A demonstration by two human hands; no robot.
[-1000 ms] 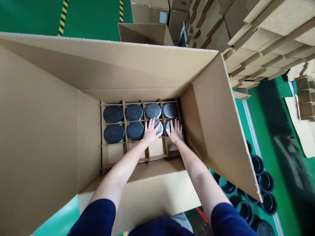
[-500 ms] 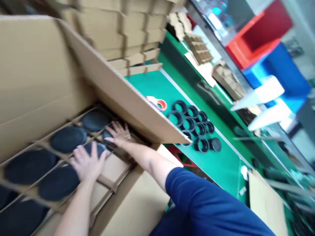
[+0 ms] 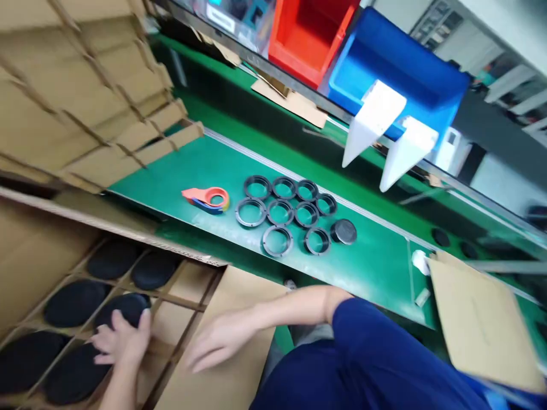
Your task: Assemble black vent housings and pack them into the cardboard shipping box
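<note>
An open cardboard box (image 3: 43,228) with dividers holds several black round parts (image 3: 77,302) in its compartments. My left hand (image 3: 123,340) rests with spread fingers on a black part near the middle of the box and holds nothing. Over the box's side flap (image 3: 243,285) is my right hand (image 3: 220,340), slightly blurred, its fingers extended and nothing in it. Several compartments beside my left hand show bare cardboard.
Several black rings (image 3: 280,212) and a black capped part (image 3: 343,232) lie on the green bench (image 3: 376,273). An orange tape dispenser (image 3: 209,198) is left of them. Cardboard dividers (image 3: 85,85) stand upper left; red (image 3: 303,40) and blue bins (image 3: 397,68) sit on the shelf.
The view has turned toward the bench. My right hand has come out from the box's far corner to above the side flap; my left hand is still on the black parts.
</note>
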